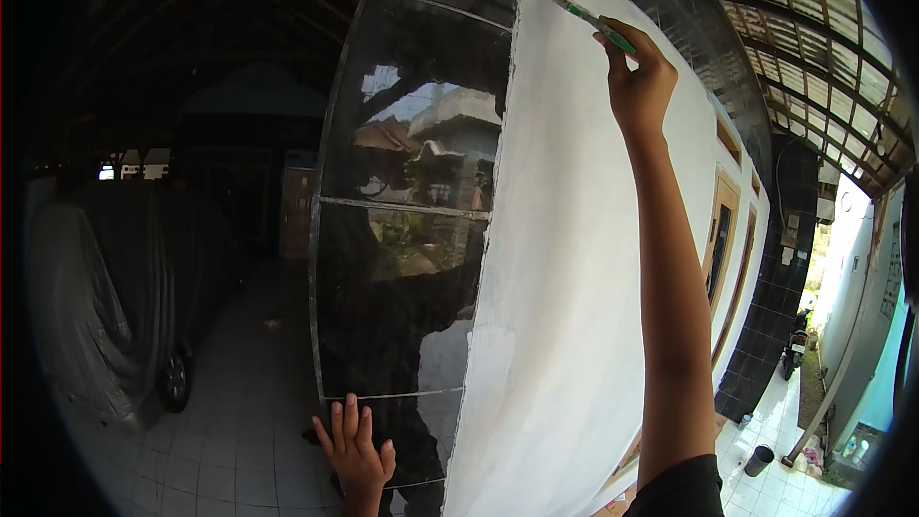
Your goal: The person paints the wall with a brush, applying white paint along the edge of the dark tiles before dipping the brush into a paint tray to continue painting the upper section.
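My right hand [639, 72] is raised high, its fingers closed around the green handle of a paintbrush [586, 15]. The brush's bristle end points up and left, against or very close to the white wall [565, 230]; contact is hard to tell. Low on the left, my left hand [356, 455] lies with fingers spread on the glossy black tiles [402, 316] that border the white surface. It holds nothing. A rough, uneven edge separates the white paint from the tiles.
A covered vehicle [105, 297] stands on the tiled floor at left. On the right are a wooden-framed door [720, 230], a dark bucket [758, 460], a small can [745, 420] and a parked motorbike [796, 345]. A corrugated roof [795, 29] spans above.
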Demonstrator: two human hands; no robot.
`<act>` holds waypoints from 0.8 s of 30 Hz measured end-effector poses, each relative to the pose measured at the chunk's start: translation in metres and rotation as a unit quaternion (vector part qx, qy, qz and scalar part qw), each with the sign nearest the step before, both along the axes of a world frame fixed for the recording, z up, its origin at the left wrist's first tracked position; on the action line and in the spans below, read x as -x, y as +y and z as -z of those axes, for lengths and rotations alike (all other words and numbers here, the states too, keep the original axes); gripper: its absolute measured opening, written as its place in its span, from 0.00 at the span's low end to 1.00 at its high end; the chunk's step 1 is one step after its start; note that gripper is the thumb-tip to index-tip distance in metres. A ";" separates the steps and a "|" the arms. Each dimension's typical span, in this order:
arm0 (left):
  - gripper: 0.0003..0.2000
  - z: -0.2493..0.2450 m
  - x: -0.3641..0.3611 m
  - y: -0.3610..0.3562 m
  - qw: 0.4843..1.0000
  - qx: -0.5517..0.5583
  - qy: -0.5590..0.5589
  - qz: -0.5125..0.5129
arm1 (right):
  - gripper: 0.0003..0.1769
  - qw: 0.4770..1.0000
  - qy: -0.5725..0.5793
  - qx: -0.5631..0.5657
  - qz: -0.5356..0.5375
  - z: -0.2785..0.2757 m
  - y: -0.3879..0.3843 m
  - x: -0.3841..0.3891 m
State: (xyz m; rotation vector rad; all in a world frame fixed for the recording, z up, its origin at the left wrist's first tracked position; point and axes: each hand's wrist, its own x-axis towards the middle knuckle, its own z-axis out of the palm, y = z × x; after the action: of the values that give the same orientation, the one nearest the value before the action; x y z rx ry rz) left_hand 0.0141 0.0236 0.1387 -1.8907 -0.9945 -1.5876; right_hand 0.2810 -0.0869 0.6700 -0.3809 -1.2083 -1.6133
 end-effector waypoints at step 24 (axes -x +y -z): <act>0.24 0.000 0.000 -0.001 1.000 -0.001 -0.002 0.001 | 0.11 0.998 -0.017 0.051 0.022 0.039 -0.022 0.014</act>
State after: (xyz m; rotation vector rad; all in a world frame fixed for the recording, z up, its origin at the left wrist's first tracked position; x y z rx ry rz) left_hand 0.0145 0.0230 0.1389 -1.8881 -0.9922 -1.5927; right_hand 0.2667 -0.1094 0.6314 -0.4487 -1.3184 -1.6046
